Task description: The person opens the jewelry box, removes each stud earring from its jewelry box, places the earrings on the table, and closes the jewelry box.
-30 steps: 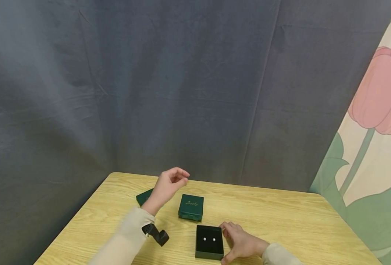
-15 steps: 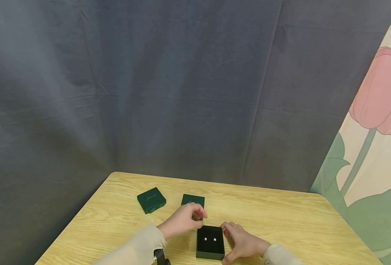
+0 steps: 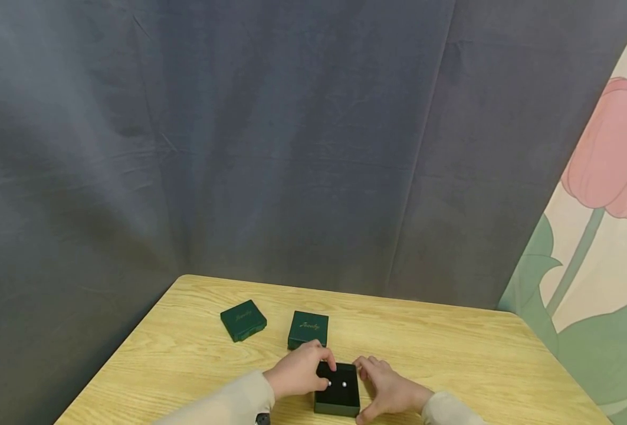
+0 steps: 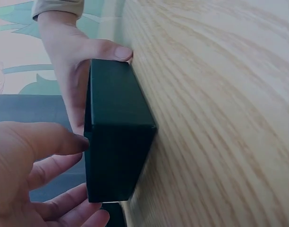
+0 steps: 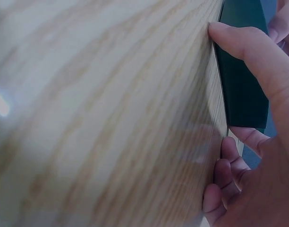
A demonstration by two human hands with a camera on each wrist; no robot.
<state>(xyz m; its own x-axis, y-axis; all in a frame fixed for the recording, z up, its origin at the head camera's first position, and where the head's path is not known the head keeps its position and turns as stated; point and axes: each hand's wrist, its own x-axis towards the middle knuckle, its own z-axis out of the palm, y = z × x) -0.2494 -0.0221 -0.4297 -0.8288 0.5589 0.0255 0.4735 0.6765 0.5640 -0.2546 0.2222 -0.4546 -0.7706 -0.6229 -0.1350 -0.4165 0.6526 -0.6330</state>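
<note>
Two pearl-like earrings (image 3: 344,384) sit inside the open green box (image 3: 337,408) on the surface (image 3: 478,360). The left hand (image 3: 299,370) partly covers one; its thumb and forefinger stand apart, contact hard to make out. The right hand (image 3: 390,391) grips the box's right side, thumb and fingers at opposite corners. Behind, a lettered piece (image 3: 309,326), lid or closed box, has its near edge partly hidden; a similar piece (image 3: 243,320) lies further left. The front of the surface is cut off.
</note>
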